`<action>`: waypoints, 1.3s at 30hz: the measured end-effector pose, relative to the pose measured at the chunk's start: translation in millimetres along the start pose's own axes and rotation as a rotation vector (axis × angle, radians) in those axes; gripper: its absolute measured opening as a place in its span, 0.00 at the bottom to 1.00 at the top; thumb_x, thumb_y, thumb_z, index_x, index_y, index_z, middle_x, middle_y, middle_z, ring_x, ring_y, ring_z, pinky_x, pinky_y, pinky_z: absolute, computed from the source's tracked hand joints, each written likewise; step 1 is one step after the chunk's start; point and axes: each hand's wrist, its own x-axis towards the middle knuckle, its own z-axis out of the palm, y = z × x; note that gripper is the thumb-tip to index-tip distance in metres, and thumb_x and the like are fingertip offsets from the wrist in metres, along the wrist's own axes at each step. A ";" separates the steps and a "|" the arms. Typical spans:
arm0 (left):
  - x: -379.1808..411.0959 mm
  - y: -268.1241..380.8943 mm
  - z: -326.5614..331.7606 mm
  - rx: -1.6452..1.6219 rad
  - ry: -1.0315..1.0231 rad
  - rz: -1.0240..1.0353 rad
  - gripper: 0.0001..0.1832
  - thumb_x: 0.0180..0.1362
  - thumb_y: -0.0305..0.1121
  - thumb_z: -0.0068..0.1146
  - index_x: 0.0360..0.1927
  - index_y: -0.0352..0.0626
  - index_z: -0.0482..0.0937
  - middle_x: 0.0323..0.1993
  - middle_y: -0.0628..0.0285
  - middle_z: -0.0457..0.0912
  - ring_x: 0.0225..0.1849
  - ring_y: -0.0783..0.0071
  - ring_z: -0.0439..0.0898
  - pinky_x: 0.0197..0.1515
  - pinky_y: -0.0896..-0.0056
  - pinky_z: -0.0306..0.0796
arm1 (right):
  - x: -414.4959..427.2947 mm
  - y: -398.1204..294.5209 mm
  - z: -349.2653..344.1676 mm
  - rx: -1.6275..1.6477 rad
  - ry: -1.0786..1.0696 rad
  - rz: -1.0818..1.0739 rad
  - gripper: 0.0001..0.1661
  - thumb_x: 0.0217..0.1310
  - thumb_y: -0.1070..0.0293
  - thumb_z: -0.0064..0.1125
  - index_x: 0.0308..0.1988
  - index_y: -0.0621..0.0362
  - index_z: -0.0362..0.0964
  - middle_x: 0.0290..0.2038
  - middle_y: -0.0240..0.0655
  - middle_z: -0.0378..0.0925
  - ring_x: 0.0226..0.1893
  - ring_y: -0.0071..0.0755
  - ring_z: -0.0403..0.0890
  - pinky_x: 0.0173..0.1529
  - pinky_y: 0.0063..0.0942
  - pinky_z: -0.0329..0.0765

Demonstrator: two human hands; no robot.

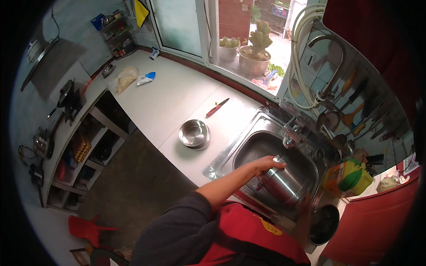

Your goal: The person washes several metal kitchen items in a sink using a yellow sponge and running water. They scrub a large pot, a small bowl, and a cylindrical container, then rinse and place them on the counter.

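Note:
Over the stainless steel sink (256, 146), a shiny metal pot (285, 186) is tilted on its side. My left hand (266, 165) grips its upper end, the fingers around a knob or fitting there. At the lower right end of the pot is my right hand (303, 202), dim and partly in shadow; it seems to support the pot, though its fingers are hard to make out. A metal faucet (291, 138) stands at the sink's back edge. On the white counter left of the sink sit a round steel bowl or pot (194, 134) and a red-handled knife (218, 107).
A dark pan (324, 224) lies right of the sink, below a yellow-green plastic jug (356, 179). Utensils hang on the wall above. Farther along the counter (173, 89) are a plastic bag (127, 78) and a blue-white packet (146, 78). A red stool (85, 227) stands on the floor.

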 end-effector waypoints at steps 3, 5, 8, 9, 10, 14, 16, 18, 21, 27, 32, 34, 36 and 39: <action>-22.6 19.1 14.9 0.331 -0.012 0.140 0.16 0.45 0.34 0.62 0.37 0.40 0.74 0.29 0.65 0.76 0.33 0.76 0.73 0.38 0.72 0.66 | -12.3 -11.2 9.7 -0.013 -0.072 -0.033 0.22 0.49 0.71 0.48 0.47 0.65 0.64 0.40 0.47 0.72 0.42 0.43 0.74 0.46 0.31 0.69; -43.5 34.1 18.9 0.648 -0.021 0.151 0.17 0.46 0.36 0.61 0.38 0.41 0.73 0.27 0.67 0.75 0.30 0.77 0.73 0.32 0.70 0.66 | -9.5 -8.2 30.0 0.560 -0.158 0.264 0.20 0.55 0.63 0.44 0.46 0.62 0.64 0.42 0.41 0.71 0.43 0.39 0.72 0.47 0.31 0.68; -74.7 47.6 17.2 1.046 0.074 0.313 0.20 0.43 0.40 0.61 0.37 0.39 0.72 0.24 0.57 0.75 0.28 0.62 0.75 0.32 0.62 0.65 | -7.1 -40.0 56.7 1.038 -0.255 0.702 0.21 0.60 0.57 0.40 0.48 0.59 0.62 0.43 0.36 0.69 0.43 0.33 0.71 0.46 0.31 0.68; -88.9 54.0 14.2 1.194 0.121 0.357 0.21 0.42 0.41 0.60 0.37 0.39 0.72 0.24 0.55 0.75 0.28 0.59 0.75 0.33 0.61 0.65 | -3.8 -58.6 61.9 1.093 -0.300 0.705 0.20 0.60 0.57 0.41 0.47 0.58 0.62 0.43 0.36 0.69 0.43 0.32 0.71 0.45 0.31 0.69; -102.0 60.4 9.5 1.257 0.155 0.480 0.23 0.40 0.43 0.60 0.38 0.39 0.71 0.25 0.50 0.74 0.31 0.52 0.74 0.34 0.60 0.65 | -0.3 -76.3 65.6 1.146 -0.340 0.709 0.20 0.60 0.57 0.41 0.46 0.57 0.63 0.43 0.37 0.69 0.42 0.32 0.72 0.44 0.30 0.70; -169.4 121.4 -1.2 1.445 0.205 0.484 0.21 0.42 0.42 0.60 0.38 0.42 0.72 0.25 0.52 0.75 0.31 0.54 0.74 0.32 0.61 0.66 | 10.4 -129.4 81.2 1.151 -0.451 0.630 0.22 0.59 0.55 0.44 0.47 0.59 0.64 0.40 0.36 0.72 0.37 0.28 0.75 0.41 0.26 0.72; -202.4 148.3 -14.2 1.481 0.275 0.545 0.20 0.42 0.41 0.60 0.38 0.42 0.72 0.24 0.53 0.75 0.30 0.56 0.74 0.31 0.63 0.66 | 18.7 -147.2 92.7 1.097 -0.496 0.603 0.21 0.59 0.57 0.45 0.46 0.60 0.64 0.39 0.37 0.73 0.36 0.28 0.75 0.40 0.25 0.72; -235.4 172.9 -29.0 1.496 0.380 0.568 0.20 0.42 0.40 0.61 0.38 0.42 0.72 0.22 0.54 0.74 0.26 0.58 0.74 0.29 0.65 0.65 | 30.7 -160.9 109.1 1.019 -0.542 0.586 0.19 0.59 0.60 0.45 0.46 0.62 0.64 0.36 0.37 0.74 0.33 0.27 0.76 0.37 0.23 0.73; -272.7 198.2 -63.3 1.557 0.589 0.540 0.20 0.41 0.37 0.61 0.37 0.40 0.71 0.18 0.56 0.72 0.21 0.63 0.72 0.26 0.68 0.65 | 53.0 -191.1 137.7 0.892 -0.640 0.478 0.17 0.60 0.64 0.45 0.45 0.62 0.65 0.33 0.37 0.74 0.28 0.24 0.75 0.33 0.21 0.74; -300.7 215.9 -157.1 1.624 0.901 0.275 0.16 0.40 0.40 0.60 0.27 0.40 0.70 0.16 0.59 0.71 0.21 0.63 0.72 0.25 0.66 0.64 | 91.0 -277.9 226.7 0.562 -0.786 0.104 0.19 0.56 0.70 0.48 0.48 0.63 0.63 0.30 0.37 0.74 0.28 0.23 0.74 0.31 0.19 0.72; -300.0 183.9 -233.9 1.663 1.034 0.165 0.17 0.40 0.44 0.58 0.27 0.43 0.70 0.23 0.57 0.76 0.29 0.56 0.75 0.30 0.59 0.67 | 99.7 -352.2 277.5 -0.106 -0.738 -0.314 0.25 0.49 0.66 0.53 0.50 0.55 0.60 0.33 0.46 0.74 0.31 0.50 0.75 0.36 0.39 0.71; -292.8 168.2 -253.3 1.707 1.032 0.170 0.18 0.41 0.46 0.58 0.26 0.43 0.70 0.22 0.57 0.76 0.29 0.56 0.76 0.29 0.57 0.67 | 100.7 -347.1 295.4 -0.226 -0.704 -0.368 0.21 0.48 0.66 0.54 0.44 0.56 0.62 0.32 0.44 0.74 0.31 0.49 0.75 0.35 0.39 0.71; -284.8 157.9 -265.3 1.723 1.009 0.157 0.16 0.41 0.46 0.57 0.27 0.44 0.71 0.23 0.57 0.77 0.29 0.56 0.76 0.29 0.56 0.67 | 97.4 -338.2 307.9 -0.187 -0.582 -0.390 0.13 0.47 0.66 0.56 0.34 0.57 0.65 0.29 0.42 0.73 0.33 0.47 0.74 0.35 0.39 0.70; -281.0 139.6 -279.1 1.752 1.009 0.230 0.16 0.42 0.45 0.57 0.27 0.45 0.71 0.21 0.58 0.76 0.27 0.57 0.76 0.28 0.57 0.67 | 94.8 -352.7 294.7 -0.125 -0.449 -0.425 0.11 0.47 0.67 0.57 0.32 0.58 0.66 0.27 0.42 0.72 0.32 0.46 0.74 0.35 0.38 0.70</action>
